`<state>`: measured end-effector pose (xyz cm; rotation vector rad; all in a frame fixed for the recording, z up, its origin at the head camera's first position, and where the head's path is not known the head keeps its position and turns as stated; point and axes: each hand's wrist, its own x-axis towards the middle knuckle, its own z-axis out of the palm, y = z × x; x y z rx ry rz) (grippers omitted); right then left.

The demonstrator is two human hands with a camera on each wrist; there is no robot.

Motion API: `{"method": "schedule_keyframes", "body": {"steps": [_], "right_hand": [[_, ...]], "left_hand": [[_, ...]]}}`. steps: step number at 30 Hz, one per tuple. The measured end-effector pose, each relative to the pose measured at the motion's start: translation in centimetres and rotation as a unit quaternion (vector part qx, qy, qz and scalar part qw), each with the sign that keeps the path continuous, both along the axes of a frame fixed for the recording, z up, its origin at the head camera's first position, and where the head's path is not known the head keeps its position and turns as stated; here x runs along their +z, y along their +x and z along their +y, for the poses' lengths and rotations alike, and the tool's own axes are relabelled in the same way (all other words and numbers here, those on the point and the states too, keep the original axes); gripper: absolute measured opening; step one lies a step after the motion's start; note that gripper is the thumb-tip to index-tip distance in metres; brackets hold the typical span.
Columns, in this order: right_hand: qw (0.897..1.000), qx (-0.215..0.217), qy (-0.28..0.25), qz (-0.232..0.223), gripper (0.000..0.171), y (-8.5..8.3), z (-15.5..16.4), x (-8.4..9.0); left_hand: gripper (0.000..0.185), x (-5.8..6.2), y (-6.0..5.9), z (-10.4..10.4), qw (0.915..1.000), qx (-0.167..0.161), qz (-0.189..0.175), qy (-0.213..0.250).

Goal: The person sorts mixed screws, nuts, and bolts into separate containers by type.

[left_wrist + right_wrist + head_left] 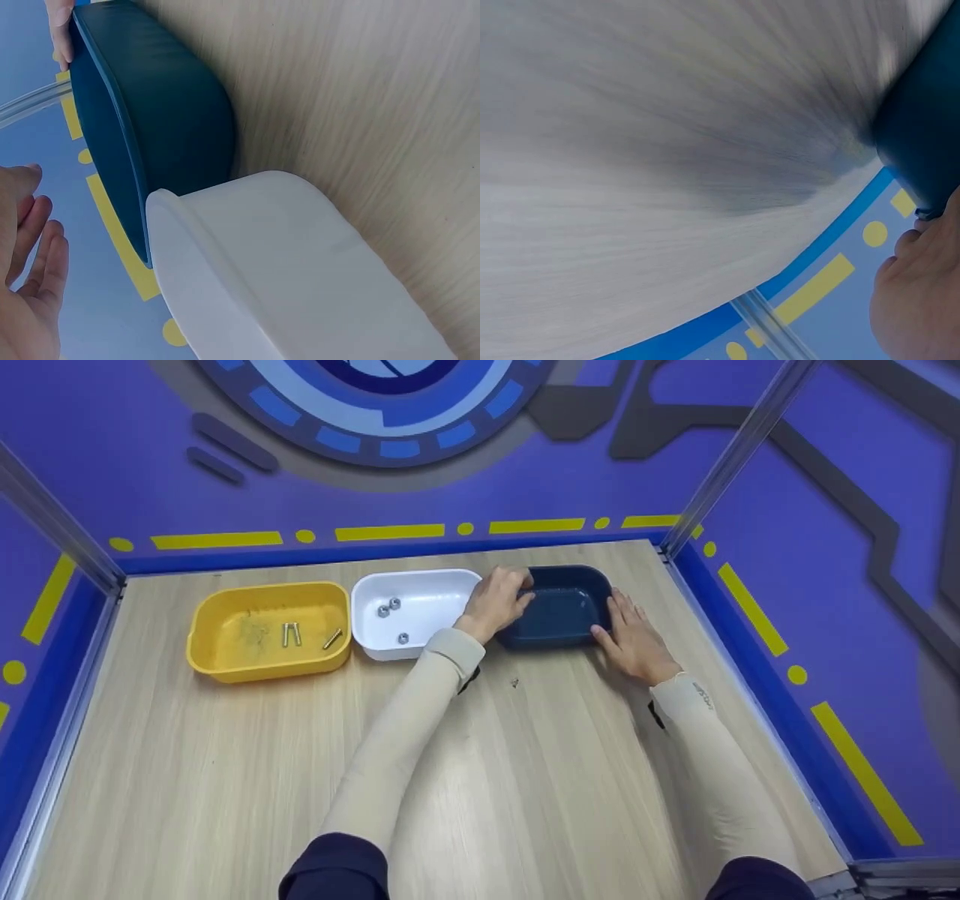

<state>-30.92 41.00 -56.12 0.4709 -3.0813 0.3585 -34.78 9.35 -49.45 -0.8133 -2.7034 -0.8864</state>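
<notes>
A dark blue-green bin (555,643) stands at the right of a row of bins. My right hand (636,641) rests against its right end, fingers extended along the outside and thumb at the rim. Above the seam between this bin and the white bin (390,654) is my left hand (495,598), its fingers loosely bent. Nothing shows between those fingers in the left wrist view, where the hand (34,262) hovers apart from both rims. Inside the white bin lie several metal nuts (383,611). The part of the dark bin under my left hand is hidden.
A yellow bin (262,673) at the left holds several bolts (332,639). One tiny dark piece (514,683) lies on the wooden table (525,780) in front of the dark bin. Blue-purple panels (450,502) border the table at the back and sides.
</notes>
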Motion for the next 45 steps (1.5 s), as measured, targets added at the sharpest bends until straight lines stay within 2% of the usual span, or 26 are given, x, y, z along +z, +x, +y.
{"method": "schedule_keyframes", "body": {"steps": [10, 18, 25, 33, 40, 45], "right_hand": [[1.0, 0.008, -0.019, 0.008, 0.085, 0.1, 0.2, -0.1], [1.0, 0.004, -0.017, 0.01, 0.085, 0.1, 0.0, -0.1], [1.0, -0.001, -0.015, 0.005, 0.086, 0.2, -0.1, -0.2], [1.0, -0.002, -0.013, 0.009, 0.086, 0.1, -0.2, -0.1], [1.0, 0.0, -0.014, 0.015, 0.086, 0.1, -0.2, -0.1], [1.0, 0.002, -0.02, 0.014, 0.085, 0.3, -0.2, 0.0]], "left_hand": [[0.026, -0.7, 1.9, -0.4, 0.9995, -0.015, -0.029, 0.0], [0.026, -2.4, 3.3, -1.2, 0.9985, -0.033, -0.042, 0.01], [0.022, -4.2, 4.4, -1.9, 0.9957, -0.059, -0.047, 0.054], [0.018, -5.6, 5.6, -2.4, 0.9889, -0.099, -0.042, 0.102], [0.017, -6.4, 6.5, -2.6, 0.9887, -0.125, -0.032, 0.077], [0.018, -7.3, 6.9, -2.7, 0.9882, -0.136, -0.044, 0.055]]}}
